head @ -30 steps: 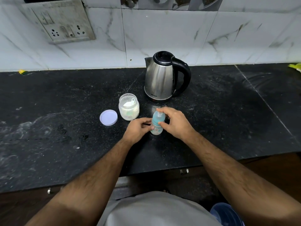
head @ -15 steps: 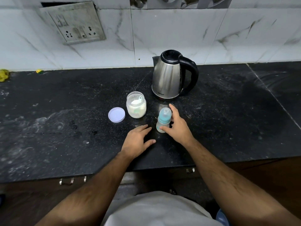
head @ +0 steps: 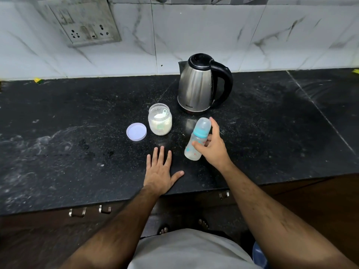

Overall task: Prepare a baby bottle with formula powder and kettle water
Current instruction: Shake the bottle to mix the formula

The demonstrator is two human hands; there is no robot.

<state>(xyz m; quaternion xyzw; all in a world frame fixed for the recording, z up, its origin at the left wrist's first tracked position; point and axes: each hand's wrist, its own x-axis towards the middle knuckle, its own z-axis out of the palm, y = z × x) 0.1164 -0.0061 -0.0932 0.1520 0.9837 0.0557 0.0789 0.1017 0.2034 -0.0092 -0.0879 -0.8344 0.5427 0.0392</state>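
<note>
A clear baby bottle (head: pixel 196 141) with a teal collar and a clear cap is tilted above the black counter (head: pixel 58 133), and my right hand (head: pixel 212 146) is shut around its middle. My left hand (head: pixel 160 171) lies flat on the counter to the bottle's left, fingers spread, holding nothing. An open jar of white formula powder (head: pixel 159 122) with a scoop inside stands behind my left hand. Its pale lid (head: pixel 136 131) lies to the jar's left. A steel kettle (head: pixel 196 84) with a black handle stands behind the bottle, near the wall.
A white tiled wall with a socket plate (head: pixel 85 22) runs behind the counter. The counter's front edge lies just under my wrists, with drawer handles (head: pixel 77 212) below it. Powder smears mark the counter's left side.
My left hand let go of the bottle and came to rest flat on the counter. My right hand lifted the bottle and tilted it.
</note>
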